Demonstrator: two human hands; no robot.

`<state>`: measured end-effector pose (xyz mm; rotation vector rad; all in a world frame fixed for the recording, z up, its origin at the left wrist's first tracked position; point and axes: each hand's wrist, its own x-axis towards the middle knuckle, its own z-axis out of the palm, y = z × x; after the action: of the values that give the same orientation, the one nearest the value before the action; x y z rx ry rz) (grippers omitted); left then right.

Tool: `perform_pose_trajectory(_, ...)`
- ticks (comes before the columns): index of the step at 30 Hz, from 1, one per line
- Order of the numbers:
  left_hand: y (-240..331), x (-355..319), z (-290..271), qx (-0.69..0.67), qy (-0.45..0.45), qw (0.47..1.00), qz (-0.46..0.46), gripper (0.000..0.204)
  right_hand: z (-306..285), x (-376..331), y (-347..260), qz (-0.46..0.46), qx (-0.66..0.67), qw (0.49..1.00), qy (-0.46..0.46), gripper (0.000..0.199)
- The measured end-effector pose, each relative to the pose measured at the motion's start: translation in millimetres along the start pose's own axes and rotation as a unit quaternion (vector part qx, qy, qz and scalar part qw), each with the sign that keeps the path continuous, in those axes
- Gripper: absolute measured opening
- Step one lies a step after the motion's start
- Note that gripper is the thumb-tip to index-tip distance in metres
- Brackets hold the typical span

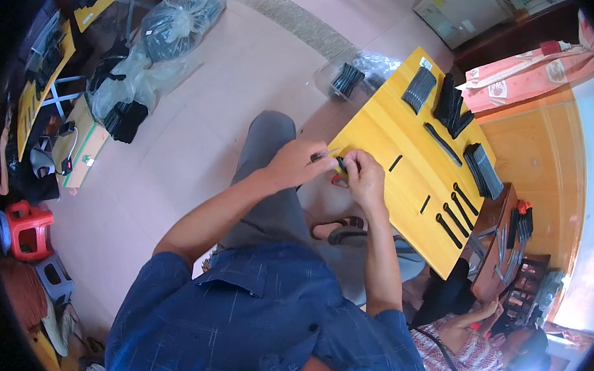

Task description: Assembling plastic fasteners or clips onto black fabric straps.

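Note:
My left hand (pixel 301 165) is closed on a thin, shiny tool with a dark end (pixel 320 155), its tip pointing toward my right hand. My right hand (pixel 366 178) pinches a small black piece (pixel 340 163) just off the table's left edge. Something red and green (pixel 339 181) shows beneath the fingers; its kind is unclear. On the yellow table (pixel 382 126) lie two short black strips (pixel 395 163), a longer curved black strip (pixel 443 144) and several black strips with rounded ends (pixel 449 230) in a row.
Bundles of black strips (pixel 419 89) and a black heap (pixel 450 108) occupy the table's far end. Another stack (pixel 484 172) sits at its right edge. A person (pixel 466 335) is at lower right. Plastic bags (pixel 182 26) and a red stool (pixel 29 229) stand left.

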<state>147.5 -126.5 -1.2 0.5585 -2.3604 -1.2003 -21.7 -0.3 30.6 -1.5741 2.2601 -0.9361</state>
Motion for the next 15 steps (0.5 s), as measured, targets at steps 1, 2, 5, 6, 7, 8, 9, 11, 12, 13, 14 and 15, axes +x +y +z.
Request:
perform_pose_trajectory(1, 3.2, -3.3, 1.5, -0.092, 0.002, 0.995, -0.029, 0.029, -1.6, -5.3, -3.9, 0.004, 0.028, 1.000, -0.006, 0.010)
perform_pose_trajectory(2, 7.8, -4.6, 3.2, -0.091, 0.000, 0.996, -0.026, 0.029, -2.2, -11.3, -9.4, 0.005, 0.028, 1.000, -0.003, 0.010)
perform_pose_trajectory(5, 29.5, -4.7, 4.6, -0.272, -0.043, 0.953, -0.123, 0.039, -10.1, -30.5, -36.3, -0.013, 0.079, 0.997, -0.003, 0.010)
perform_pose_trajectory(6, 32.9, -5.2, 4.4, -0.245, -0.037, 0.963, -0.110, 0.041, -13.7, -36.1, -42.7, 0.015, 0.121, 0.992, 0.006, 0.010)
perform_pose_trajectory(7, 36.3, -5.9, 4.0, -0.218, -0.030, 0.971, -0.097, 0.043, -15.5, -41.0, -46.4, 0.041, 0.165, 0.985, 0.016, 0.010)
perform_pose_trajectory(8, 40.2, -6.6, 3.3, -0.215, -0.033, 0.972, -0.090, 0.043, -11.0, -45.1, -41.2, 0.028, 0.202, 0.979, 0.032, 0.012)
perform_pose_trajectory(9, 43.5, -7.3, 1.3, -0.214, -0.056, 0.971, -0.092, 0.044, -11.0, -47.8, -42.5, 0.026, 0.202, 0.978, 0.039, 0.012)
perform_pose_trajectory(11, 48.8, -10.4, -1.1, -0.208, -0.082, 0.971, -0.088, 0.044, -11.4, -53.5, -44.9, 0.031, 0.212, 0.976, 0.049, 0.011)
perform_pose_trajectory(12, 50.8, -13.5, -1.7, -0.195, -0.074, 0.975, -0.072, 0.044, -11.2, -55.6, -45.9, 0.031, 0.230, 0.971, 0.050, 0.010)
perform_pose_trajectory(13, 52.4, -16.5, -2.4, -0.182, -0.067, 0.979, -0.056, 0.045, -11.9, -57.8, -47.6, 0.029, 0.231, 0.971, 0.056, 0.010)
perform_pose_trajectory(14, 52.7, -18.8, -2.8, -0.176, -0.067, 0.981, -0.040, 0.043, -13.0, -59.7, -50.0, 0.030, 0.240, 0.968, 0.057, 0.009)
perform_pose_trajectory(15, 54.5, -19.1, -1.1, -0.172, -0.069, 0.982, -0.035, 0.043, -14.2, -61.2, -52.6, 0.031, 0.249, 0.966, 0.059, 0.009)
